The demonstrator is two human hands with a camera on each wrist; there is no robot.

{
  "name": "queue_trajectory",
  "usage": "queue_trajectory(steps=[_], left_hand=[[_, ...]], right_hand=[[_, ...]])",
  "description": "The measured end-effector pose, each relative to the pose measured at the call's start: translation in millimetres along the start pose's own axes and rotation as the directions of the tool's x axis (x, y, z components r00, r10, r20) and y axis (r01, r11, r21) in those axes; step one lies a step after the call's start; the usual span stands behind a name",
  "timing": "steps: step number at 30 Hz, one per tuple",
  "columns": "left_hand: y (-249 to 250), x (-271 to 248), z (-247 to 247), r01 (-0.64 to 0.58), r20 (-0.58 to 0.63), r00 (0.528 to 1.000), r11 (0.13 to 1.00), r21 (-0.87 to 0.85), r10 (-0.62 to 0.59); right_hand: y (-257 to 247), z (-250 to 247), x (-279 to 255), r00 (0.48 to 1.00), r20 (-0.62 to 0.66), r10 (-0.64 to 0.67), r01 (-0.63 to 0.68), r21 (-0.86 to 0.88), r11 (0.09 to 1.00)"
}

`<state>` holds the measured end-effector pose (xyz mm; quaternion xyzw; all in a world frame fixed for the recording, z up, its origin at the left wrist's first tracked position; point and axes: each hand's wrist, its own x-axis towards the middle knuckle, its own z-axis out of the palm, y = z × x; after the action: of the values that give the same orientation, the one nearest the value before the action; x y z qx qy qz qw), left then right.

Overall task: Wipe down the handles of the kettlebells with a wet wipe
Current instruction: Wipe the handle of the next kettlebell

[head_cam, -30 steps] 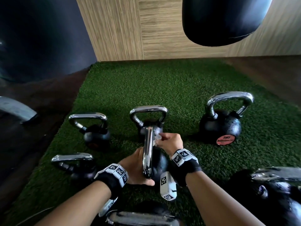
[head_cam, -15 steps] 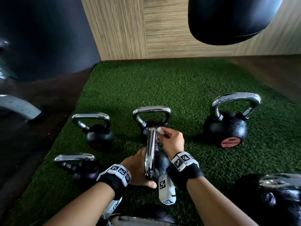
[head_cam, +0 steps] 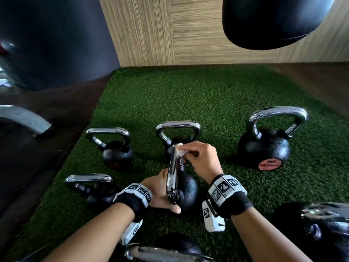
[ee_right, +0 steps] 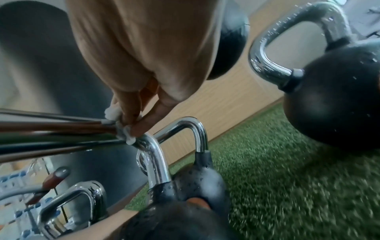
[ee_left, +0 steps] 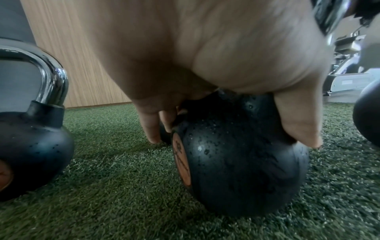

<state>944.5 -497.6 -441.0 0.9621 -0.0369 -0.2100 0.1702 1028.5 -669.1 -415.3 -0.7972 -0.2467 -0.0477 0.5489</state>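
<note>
A black kettlebell (head_cam: 188, 188) stands on green turf in front of me, its chrome handle (head_cam: 172, 173) edge-on to the head view. My left hand (head_cam: 162, 193) grips its round body, with fingers (ee_left: 152, 129) on one side and the thumb on the other. My right hand (head_cam: 200, 157) pinches a small white wet wipe (head_cam: 179, 149) against the far end of the handle. In the right wrist view the wipe (ee_right: 121, 128) is wrapped on the handle (ee_right: 61, 134) just before its bend, under my fingertips (ee_right: 139, 128).
Several other chrome-handled kettlebells stand around on the turf (head_cam: 188, 95): one just behind (head_cam: 178, 127), one at the left (head_cam: 117, 154), a larger one at the right (head_cam: 264, 148). A black punching bag (head_cam: 273, 21) hangs at the top right. A metal leg (head_cam: 24, 118) is at the left.
My right hand has slid the wipe along the handle away from me, to its far end. My left hand keeps its grip on the kettlebell's body.
</note>
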Motion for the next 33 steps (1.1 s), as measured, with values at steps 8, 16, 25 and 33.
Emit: queue_trajectory(steps=[8, 16, 25, 33], left_hand=[[0, 4, -9, -0.055, 0.021, 0.998, 0.998, -0.009, 0.055], [-7, 13, -5, -0.145, -0.041, 0.989, 0.989, -0.001, 0.145], [6, 11, -11, -0.199, 0.081, 0.978, 0.973, 0.116, 0.19], [-8, 12, 7, 0.03, 0.01, 0.999, 0.994, 0.105, -0.031]], right_hand=[[-13, -12, 0, 0.985, 0.168, 0.05, -0.044, -0.039, 0.998], [-18, -18, -13, 0.909, 0.377, 0.175, -0.312, 0.34, 0.887], [-4, -9, -50, 0.882, 0.436, 0.18, -0.37, 0.403, 0.837], [13, -2, -67, 0.882, 0.425, 0.204, -0.284, 0.133, 0.95]])
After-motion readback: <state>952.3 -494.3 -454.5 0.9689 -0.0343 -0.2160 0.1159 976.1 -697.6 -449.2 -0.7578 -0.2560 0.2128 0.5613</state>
